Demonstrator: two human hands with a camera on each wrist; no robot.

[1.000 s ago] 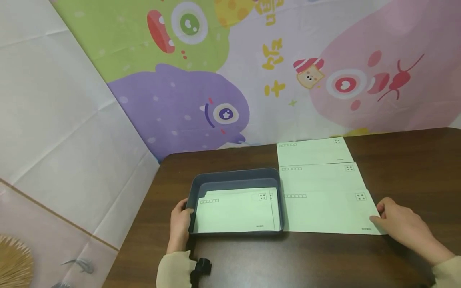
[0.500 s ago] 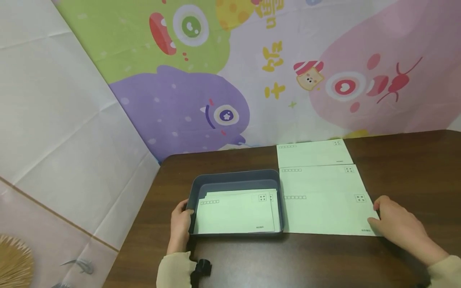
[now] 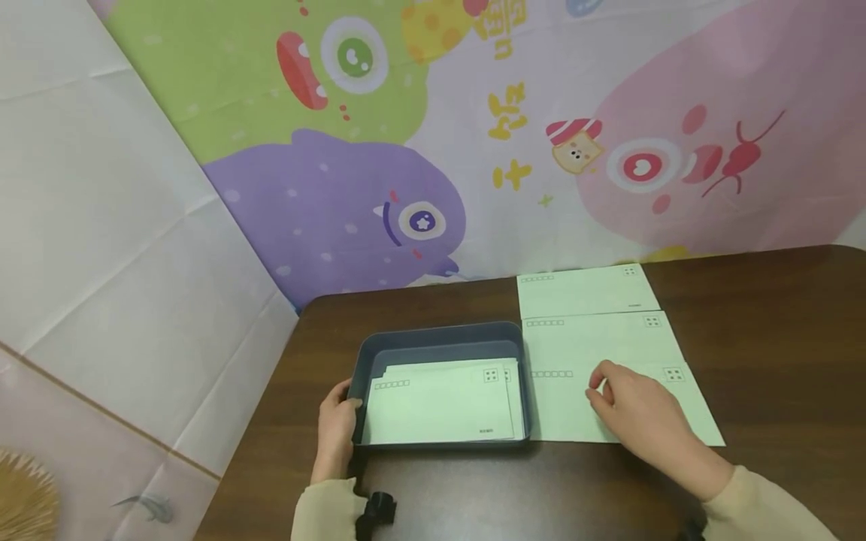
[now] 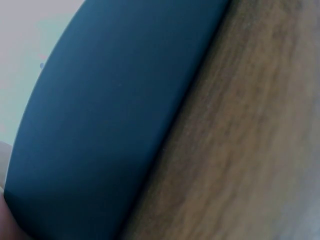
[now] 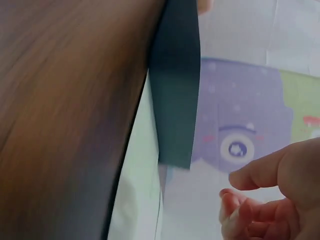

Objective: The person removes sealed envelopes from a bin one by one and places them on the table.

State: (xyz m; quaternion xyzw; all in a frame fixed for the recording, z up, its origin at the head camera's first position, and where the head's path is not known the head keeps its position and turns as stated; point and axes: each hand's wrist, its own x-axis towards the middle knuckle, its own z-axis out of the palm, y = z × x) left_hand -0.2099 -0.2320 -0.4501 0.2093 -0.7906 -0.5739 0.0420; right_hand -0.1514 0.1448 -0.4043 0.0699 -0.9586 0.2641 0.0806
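My left hand (image 3: 336,428) grips the left wall of a dark blue-grey rectangular tray (image 3: 441,343), its thumb over the rim. Inside the tray lie several pale green envelopes (image 3: 433,412), stacked slightly askew. Right of the tray, three more envelopes form a column on the table: a far envelope (image 3: 585,293), a middle envelope (image 3: 598,338) and a near envelope (image 3: 558,413). Above the near one is my right hand (image 3: 643,417), fingers loosely bent and holding nothing. In the right wrist view, thumb and fingers stand apart. The tray's outer wall (image 4: 110,110) fills much of the left wrist view.
The brown wooden table (image 3: 778,338) ends at the back against a cartoon-printed cloth (image 3: 514,225). A white panelled surface (image 3: 135,225) lies beyond the table's left edge. Black wrist straps (image 3: 381,509) show at the cuffs.
My right hand has left the near envelope's right edge and moved left over that envelope. The left hand stays on the tray. The view has shifted slightly.
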